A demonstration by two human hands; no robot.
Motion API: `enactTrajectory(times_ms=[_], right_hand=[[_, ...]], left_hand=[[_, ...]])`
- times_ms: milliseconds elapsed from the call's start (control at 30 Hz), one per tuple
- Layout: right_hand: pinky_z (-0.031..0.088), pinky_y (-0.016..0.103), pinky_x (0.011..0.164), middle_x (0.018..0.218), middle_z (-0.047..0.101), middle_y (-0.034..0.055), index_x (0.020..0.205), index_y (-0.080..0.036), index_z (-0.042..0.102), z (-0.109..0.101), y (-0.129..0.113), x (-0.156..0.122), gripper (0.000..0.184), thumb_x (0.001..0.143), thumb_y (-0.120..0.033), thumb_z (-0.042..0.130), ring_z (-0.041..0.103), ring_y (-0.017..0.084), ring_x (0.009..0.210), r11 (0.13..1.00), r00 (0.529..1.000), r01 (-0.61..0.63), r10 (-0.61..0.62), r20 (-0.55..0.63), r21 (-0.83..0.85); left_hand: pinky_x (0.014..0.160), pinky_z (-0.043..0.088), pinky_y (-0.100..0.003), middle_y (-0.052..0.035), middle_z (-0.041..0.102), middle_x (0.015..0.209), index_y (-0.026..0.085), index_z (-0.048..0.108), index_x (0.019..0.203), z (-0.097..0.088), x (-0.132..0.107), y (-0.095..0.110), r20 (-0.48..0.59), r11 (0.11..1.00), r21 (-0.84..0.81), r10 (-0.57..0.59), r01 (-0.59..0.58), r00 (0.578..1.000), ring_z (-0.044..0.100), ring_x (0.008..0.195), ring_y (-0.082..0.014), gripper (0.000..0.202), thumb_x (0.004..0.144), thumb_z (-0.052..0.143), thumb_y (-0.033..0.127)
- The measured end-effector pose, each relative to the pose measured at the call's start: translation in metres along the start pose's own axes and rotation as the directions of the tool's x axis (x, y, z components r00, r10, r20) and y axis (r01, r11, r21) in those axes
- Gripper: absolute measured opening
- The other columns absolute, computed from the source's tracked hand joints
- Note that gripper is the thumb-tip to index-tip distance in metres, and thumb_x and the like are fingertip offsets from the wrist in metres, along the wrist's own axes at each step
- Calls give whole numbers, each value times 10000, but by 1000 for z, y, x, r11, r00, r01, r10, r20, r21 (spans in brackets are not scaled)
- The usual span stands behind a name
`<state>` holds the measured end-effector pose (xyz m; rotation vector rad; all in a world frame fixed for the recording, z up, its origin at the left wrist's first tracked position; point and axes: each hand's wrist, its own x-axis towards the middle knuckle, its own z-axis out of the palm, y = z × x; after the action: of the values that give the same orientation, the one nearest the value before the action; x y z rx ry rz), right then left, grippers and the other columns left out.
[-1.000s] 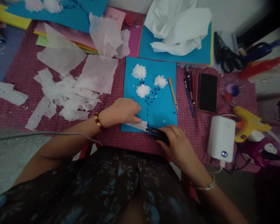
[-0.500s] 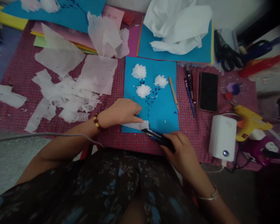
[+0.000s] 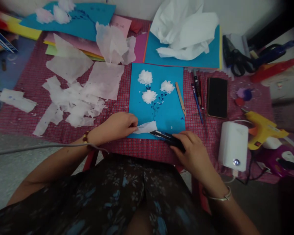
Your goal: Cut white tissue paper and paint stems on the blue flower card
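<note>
My left hand (image 3: 123, 125) pinches the left end of a white tissue paper strip (image 3: 146, 127), which lies across the lower part of a blue sheet (image 3: 171, 112). In my right hand (image 3: 189, 145) is a black utility knife (image 3: 170, 138), its tip touching or just over the strip's right end. Three fluffy white paper flowers (image 3: 149, 96) sit on the blue sheet above, with small dark blue leaves (image 3: 158, 105) and a thin stem beneath them. A flat wooden stick (image 3: 180, 98) lies along the sheet's right side.
Torn white paper pieces (image 3: 73, 101) lie to the left. Brushes (image 3: 198, 101), a dark phone-like slab (image 3: 217, 97), a white power bank (image 3: 233, 145) and a yellow glue gun (image 3: 263, 129) are at right. Crumpled white paper (image 3: 186, 32) and scissors (image 3: 240, 58) lie behind. A grey cable (image 3: 51, 146) crosses my left forearm.
My left hand has drawn back to the left, and more of the strip shows between it and the knife. The knife stays at the strip's right end. The camera view has shifted slightly.
</note>
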<state>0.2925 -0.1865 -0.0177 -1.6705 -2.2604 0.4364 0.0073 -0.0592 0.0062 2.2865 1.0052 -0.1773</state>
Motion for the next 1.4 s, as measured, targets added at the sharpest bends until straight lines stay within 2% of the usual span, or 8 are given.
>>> enactTrajectory(times_ms=[233, 400, 500, 767, 1100, 1200, 1333, 1400], right_hand=[[548, 492, 845, 1038, 643, 121, 1155, -181, 630, -11, 14, -7, 253, 909, -237, 637, 623, 306, 959, 999, 1000, -25, 24, -17, -45], [547, 501, 847, 1049, 646, 121, 1154, -195, 633, -10, 17, -9, 244, 913, -237, 626, 626, 304, 955, 999, 1000, -25, 25, -5, -22], [550, 500, 837, 1045, 645, 112, 1169, -216, 622, -8, 19, -9, 253, 917, -243, 621, 631, 301, 951, 1000, 1000, -18, 18, -3, -6], [555, 485, 855, 1058, 651, 132, 1149, -173, 635, -10, 20, -5, 251, 904, -225, 645, 631, 305, 973, 1000, 1000, -6, 6, 8, -10], [543, 506, 882, 1085, 658, 125, 1197, -203, 648, -11, 24, -1, 282, 922, -259, 616, 633, 306, 999, 1000, 1000, -3, 3, 6, 5], [541, 509, 875, 1109, 664, 114, 1226, -234, 646, -11, 27, 0, 302, 930, -272, 598, 640, 305, 1002, 1000, 1000, -9, 9, 14, -3], [546, 499, 850, 1117, 665, 115, 1230, -237, 643, -11, 29, 2, 308, 926, -269, 605, 643, 301, 986, 1000, 1000, -5, 6, 12, -23], [549, 489, 847, 1109, 663, 117, 1215, -225, 643, -12, 28, 3, 292, 926, -251, 610, 640, 298, 982, 1000, 1000, 0, 1, 7, -28]], left_hand=[[646, 366, -270, -35, 684, 886, 181, 651, 830, -3, 12, 18, 55, 998, 8, 55, -56, 997, 601, 757, -162, 154, 907, 563, 280], [613, 346, -281, -36, 681, 934, 199, 617, 1026, -10, 4, 24, -25, 998, 66, 15, -13, 1000, 613, 774, -191, 330, 860, 650, 482], [585, 319, -288, -53, 676, 935, 189, 597, 958, -9, 10, 29, -42, 994, 107, 26, -21, 999, 596, 748, -192, 372, 850, 656, 541], [544, 243, -307, -2, 593, 657, 188, 555, 661, -10, 47, 19, 123, 996, -7, 87, -87, 989, 480, 567, -129, 296, 910, 551, 349], [535, 240, -299, 5, 569, 642, 193, 531, 687, -11, 49, 16, 91, 992, 11, 120, -122, 989, 461, 565, -128, 155, 840, 552, 206], [550, 283, -277, -10, 646, 719, 185, 633, 829, -9, 48, 9, 81, 985, 8, 171, -172, 982, 511, 589, -130, 103, 856, 535, 176], [621, 357, -242, -30, 738, 1037, 264, 647, 1267, -5, 44, 0, 33, 958, 11, 287, -288, 957, 629, 793, -152, 368, 933, 503, 205], [641, 367, -234, -16, 736, 1091, 322, 655, 1293, -3, 42, -1, 35, 937, 12, 349, -350, 937, 644, 862, -147, 405, 967, 454, 190]])
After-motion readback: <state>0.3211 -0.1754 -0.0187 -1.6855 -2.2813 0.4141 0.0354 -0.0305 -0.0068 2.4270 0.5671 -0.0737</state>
